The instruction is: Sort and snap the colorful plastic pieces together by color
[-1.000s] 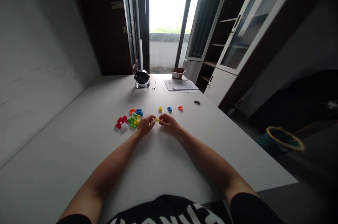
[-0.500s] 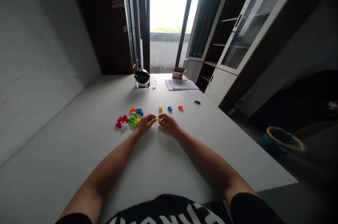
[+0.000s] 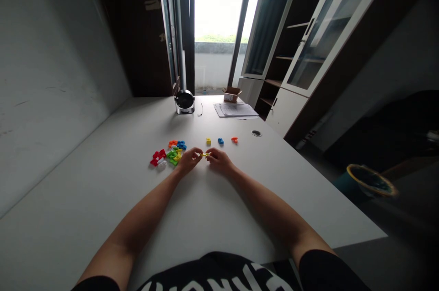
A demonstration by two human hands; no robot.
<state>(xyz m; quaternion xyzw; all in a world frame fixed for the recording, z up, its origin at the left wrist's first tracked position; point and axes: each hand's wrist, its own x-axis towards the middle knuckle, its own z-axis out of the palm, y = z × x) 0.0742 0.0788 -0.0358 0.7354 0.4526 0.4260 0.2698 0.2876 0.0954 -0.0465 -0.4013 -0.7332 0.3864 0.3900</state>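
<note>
Between my fingertips is a small yellow piece [image 3: 204, 154], pinched from the left by my left hand [image 3: 190, 159] and from the right by my right hand [image 3: 218, 160]. Just beyond my hands a yellow block [image 3: 208, 141], a blue block [image 3: 220, 141] and an orange block [image 3: 234, 140] lie spaced out in a row. Left of my left hand is a loose cluster: red pieces [image 3: 158, 156], white pieces [image 3: 161, 162], green pieces [image 3: 172, 156], blue pieces [image 3: 181, 145] and orange pieces [image 3: 172, 143], with some yellow among them.
On the white table [image 3: 192, 218] a round black device [image 3: 184, 100] stands at the far edge, beside a thin cord [image 3: 200, 110]. Papers [image 3: 236, 109] and an open cardboard box [image 3: 232, 94] are at the back right. A bin [image 3: 370, 181] stands on the floor at right.
The yellow piece has turned slightly between my fingertips and now lies more level. My hands have barely moved.
</note>
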